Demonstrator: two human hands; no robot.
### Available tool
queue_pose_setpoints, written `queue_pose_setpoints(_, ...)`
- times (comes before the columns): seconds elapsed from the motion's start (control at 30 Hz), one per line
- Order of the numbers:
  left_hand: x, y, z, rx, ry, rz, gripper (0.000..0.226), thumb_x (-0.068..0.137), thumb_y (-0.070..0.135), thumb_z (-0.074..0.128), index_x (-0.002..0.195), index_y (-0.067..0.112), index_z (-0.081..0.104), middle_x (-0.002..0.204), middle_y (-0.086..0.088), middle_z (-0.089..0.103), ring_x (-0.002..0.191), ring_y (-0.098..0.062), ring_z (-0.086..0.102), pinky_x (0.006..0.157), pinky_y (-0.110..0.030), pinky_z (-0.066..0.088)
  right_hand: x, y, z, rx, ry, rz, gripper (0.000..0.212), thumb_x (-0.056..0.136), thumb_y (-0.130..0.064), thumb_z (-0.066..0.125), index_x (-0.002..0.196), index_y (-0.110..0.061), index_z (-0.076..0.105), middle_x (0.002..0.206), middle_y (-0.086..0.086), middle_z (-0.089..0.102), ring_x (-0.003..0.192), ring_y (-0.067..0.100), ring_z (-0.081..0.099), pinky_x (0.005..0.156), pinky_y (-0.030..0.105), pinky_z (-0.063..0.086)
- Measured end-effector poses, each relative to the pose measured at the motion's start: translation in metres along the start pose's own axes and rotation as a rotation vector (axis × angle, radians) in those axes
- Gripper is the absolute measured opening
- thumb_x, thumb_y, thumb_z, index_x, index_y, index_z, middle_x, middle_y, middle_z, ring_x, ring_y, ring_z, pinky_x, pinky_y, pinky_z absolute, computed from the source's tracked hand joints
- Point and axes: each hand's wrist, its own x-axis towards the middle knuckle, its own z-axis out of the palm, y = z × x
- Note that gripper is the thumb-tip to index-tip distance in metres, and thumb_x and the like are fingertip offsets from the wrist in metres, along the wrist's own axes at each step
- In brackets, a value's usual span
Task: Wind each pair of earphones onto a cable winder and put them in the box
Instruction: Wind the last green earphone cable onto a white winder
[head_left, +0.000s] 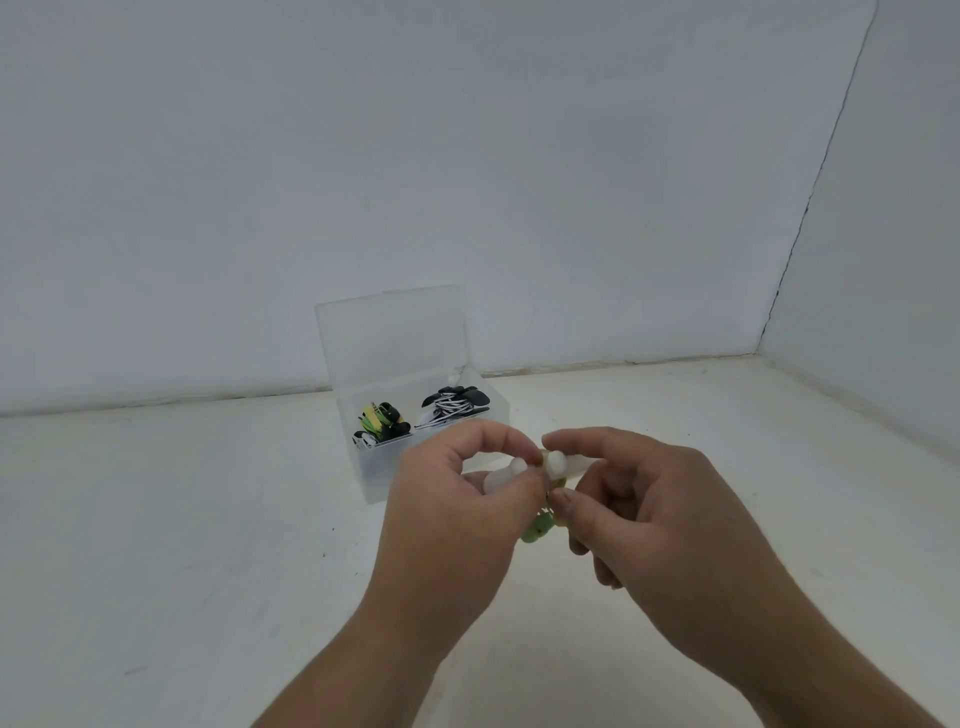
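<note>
The left hand (457, 499) has its grip pinching the white cable winder (506, 475). At its 3 o'clock, the right hand (654, 514) pinches the green earphones (537, 530) against it. Lay each turn taut and flat. The open box (374, 473) sits at 11 o'clock.

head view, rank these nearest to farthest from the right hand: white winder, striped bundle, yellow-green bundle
1. white winder, pinched by the right hand
2. striped bundle, right side of the box
3. yellow-green bundle, left side of the box
</note>
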Motion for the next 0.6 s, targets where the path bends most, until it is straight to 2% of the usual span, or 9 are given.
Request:
queue_pose_setpoints(0.03,0.0001,-0.0010,0.0002,0.014,0.004,0.015,0.008,0.082,0.013,0.074,0.081,0.020,0.072,0.062,-0.020,0.068,0.060,-0.046,0.060,0.059,-0.048,0.056,0.0000,-0.0002,-0.0003,-0.006,0.002,0.002,0.030,0.088,-0.021,0.069,0.112,-0.037,0.065,0.061,0.000,0.066,0.047,0.006,0.053,0.053,0.023,0.049)
queue_pose_setpoints(0.13,-0.0016,-0.0012,0.0008,0.027,0.024,0.055,0.011,0.083,0.004,0.069,0.078,0.013,0.071,0.051,-0.009,0.063,0.041,-0.012,0.052,0.044,-0.018,0.044,-0.0009,-0.0008,0.0012,-0.056,0.046,-0.013,0.029,0.085,-0.022,0.072,0.105,-0.039,0.061,0.063,0.001,0.067,0.050,0.013,0.058,0.055,0.028,0.053)
queue_pose_setpoints(0.17,-0.0025,0.0000,0.0015,0.037,0.033,0.062,0.010,0.082,0.003,0.070,0.077,0.011,0.070,0.047,-0.004,0.060,0.038,-0.007,0.047,0.042,-0.015,0.041,-0.0015,-0.0010,0.0018,-0.080,0.058,-0.022,0.026,0.085,-0.023,0.073,0.100,-0.039,0.060,0.063,0.000,0.067,0.051,0.014,0.059,0.055,0.030,0.054)
queue_pose_setpoints(0.2,-0.0027,-0.0009,0.0023,0.061,0.048,0.073,0.009,0.082,0.004,0.071,0.076,0.011,0.070,0.045,0.000,0.057,0.037,-0.006,0.046,0.040,-0.019,0.042,-0.0019,-0.0011,0.0022,-0.097,0.057,-0.030,0.022,0.084,-0.024,0.073,0.096,-0.038,0.060,0.063,0.000,0.066,0.052,0.016,0.060,0.056,0.031,0.054)
queue_pose_setpoints(0.27,-0.0034,-0.0027,0.0041,0.100,0.085,0.093,0.008,0.078,0.012,0.075,0.073,0.015,0.070,0.044,0.004,0.056,0.041,-0.010,0.048,0.044,-0.039,0.052,-0.0022,-0.0025,0.0024,-0.092,0.031,-0.027,0.015,0.086,-0.025,0.070,0.091,-0.036,0.061,0.061,0.002,0.066,0.052,0.020,0.060,0.056,0.035,0.054)
queue_pose_setpoints(0.33,-0.0039,-0.0024,0.0043,0.109,0.112,0.095,0.005,0.071,0.021,0.070,0.072,0.016,0.070,0.045,0.004,0.056,0.044,-0.014,0.050,0.050,-0.052,0.054,-0.0018,-0.0046,0.0008,-0.060,0.002,-0.013,0.012,0.087,-0.024,0.067,0.090,-0.035,0.064,0.059,0.005,0.065,0.047,0.015,0.057,0.053,0.032,0.053)
queue_pose_setpoints(0.43,-0.0050,0.0004,0.0054,0.102,0.118,0.098,0.005,0.070,0.020,0.069,0.073,0.017,0.069,0.043,0.005,0.054,0.042,-0.010,0.048,0.050,-0.048,0.053,-0.0020,-0.0068,-0.0017,-0.036,-0.034,-0.001,0.014,0.088,-0.021,0.064,0.090,-0.035,0.066,0.059,0.010,0.062,0.044,0.007,0.052,0.050,0.028,0.048)
queue_pose_setpoints(0.53,-0.0038,-0.0012,0.0039,0.083,0.126,0.064,0.011,0.079,0.010,0.077,0.078,0.015,0.067,0.044,0.003,0.054,0.045,-0.012,0.052,0.053,-0.042,0.055,-0.0018,-0.0053,-0.0010,-0.111,-0.061,-0.022,0.022,0.089,-0.022,0.063,0.095,-0.043,0.065,0.062,0.010,0.061,0.052,0.026,0.051,0.057,0.038,0.048)
queue_pose_setpoints(0.6,-0.0027,-0.0024,0.0032,0.044,0.143,0.017,0.011,0.079,0.007,0.075,0.078,0.014,0.066,0.051,-0.005,0.062,0.051,-0.017,0.059,0.051,-0.038,0.056,-0.0014,-0.0034,-0.0004,-0.142,-0.071,-0.037,0.030,0.090,-0.019,0.063,0.100,-0.047,0.063,0.063,0.008,0.060,0.056,0.026,0.052,0.057,0.036,0.048)
